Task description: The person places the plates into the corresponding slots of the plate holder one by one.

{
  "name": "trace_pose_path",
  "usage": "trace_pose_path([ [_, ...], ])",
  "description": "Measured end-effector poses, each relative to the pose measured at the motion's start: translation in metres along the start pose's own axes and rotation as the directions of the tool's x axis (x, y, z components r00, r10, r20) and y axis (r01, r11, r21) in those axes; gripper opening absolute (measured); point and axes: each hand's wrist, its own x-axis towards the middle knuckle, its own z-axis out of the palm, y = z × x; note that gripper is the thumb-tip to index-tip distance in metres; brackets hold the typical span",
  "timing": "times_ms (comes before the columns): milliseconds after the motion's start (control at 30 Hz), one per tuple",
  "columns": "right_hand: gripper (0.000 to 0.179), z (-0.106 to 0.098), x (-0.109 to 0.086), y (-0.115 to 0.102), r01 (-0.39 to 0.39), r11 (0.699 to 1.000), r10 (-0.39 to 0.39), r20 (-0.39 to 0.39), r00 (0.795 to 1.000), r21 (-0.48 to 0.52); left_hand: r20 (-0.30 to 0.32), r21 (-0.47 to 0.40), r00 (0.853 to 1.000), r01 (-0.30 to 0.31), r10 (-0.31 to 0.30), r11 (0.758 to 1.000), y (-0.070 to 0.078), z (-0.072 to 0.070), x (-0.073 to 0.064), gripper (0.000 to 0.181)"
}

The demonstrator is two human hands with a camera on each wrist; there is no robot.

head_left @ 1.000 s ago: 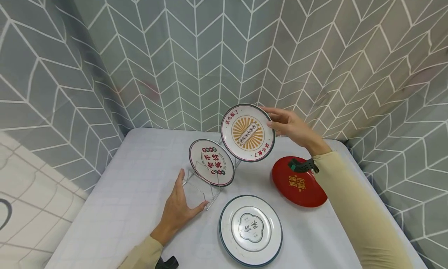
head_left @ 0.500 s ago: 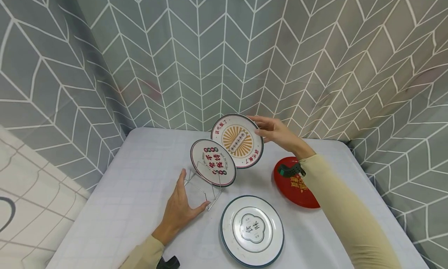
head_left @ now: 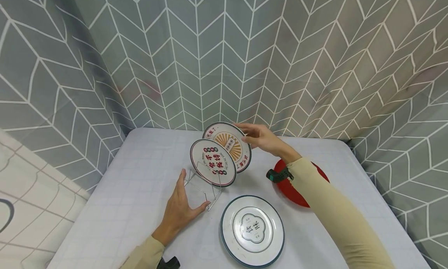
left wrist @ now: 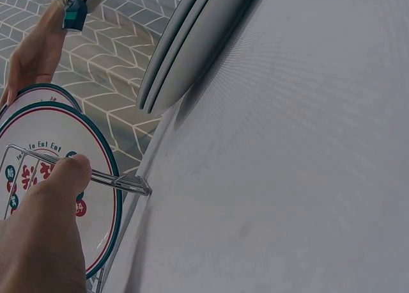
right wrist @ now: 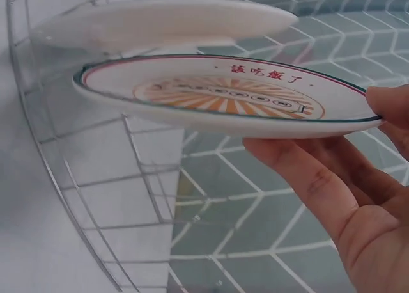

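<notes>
Sunburst plate [head_left: 231, 142] moved leftward, its rim pinched by right hand [head_left: 263, 139].

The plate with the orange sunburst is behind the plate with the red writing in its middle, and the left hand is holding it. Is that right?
Only the hand is wrong: the right hand is holding the sunburst plate, as the head view shows. It is behind the plate with the red writing.

Curtain [head_left: 224, 66]: warmer cast at right in head view, pattern bowed near edges.
Tablecloth [head_left: 140, 175]: bright there, dim grey in left wrist view (fine ripples too).
Plate stack [left wrist: 198, 47]: soft shadow alongside.
Racked plate [right wrist: 160, 23]: hazy, out of focus, right wrist view.
</notes>
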Motion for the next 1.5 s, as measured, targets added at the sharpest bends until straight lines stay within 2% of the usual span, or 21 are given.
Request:
trace_pose_path([
  [300, 0.05, 0.022, 0.005, 0.013, 0.036, 0.999, -0.035, 0.042, 0.999, -0.028, 0.001, -0.014, 1.0, 0.002, -0.002, 1.0, 0.0, 0.001, 0.001, 0.129],
  [600, 0.051, 0.034, 0.009, 0.023, 0.031, 0.998, -0.03, 0.022, 0.999, -0.056, 0.015, -0.016, 1.0, 0.014, -0.014, 1.0, 0.001, 0.0, 0.001, 0.128],
  [1267, 0.051, 0.033, 0.011, 0.026, 0.002, 1.0, 0.0, 0.052, 0.999, -0.022, -0.012, -0.012, 1.0, -0.005, 0.005, 1.0, -0.001, 0.0, 0.002, 0.127],
  [1367, 0.052, 0.027, 0.006, 0.019, 0.019, 1.0, -0.018, 0.056, 0.998, -0.013, -0.021, -0.016, 1.0, -0.007, 0.006, 1.0, -0.001, 0.001, 0.001, 0.127],
  [1500, 0.054, 0.014, -0.007, 0.005, 0.08, 0.997, -0.08, 0.054, 0.995, 0.018, -0.023, -0.014, 1.0, -0.013, 0.013, 1.0, -0.001, 0.002, 0.0, 0.127],
])
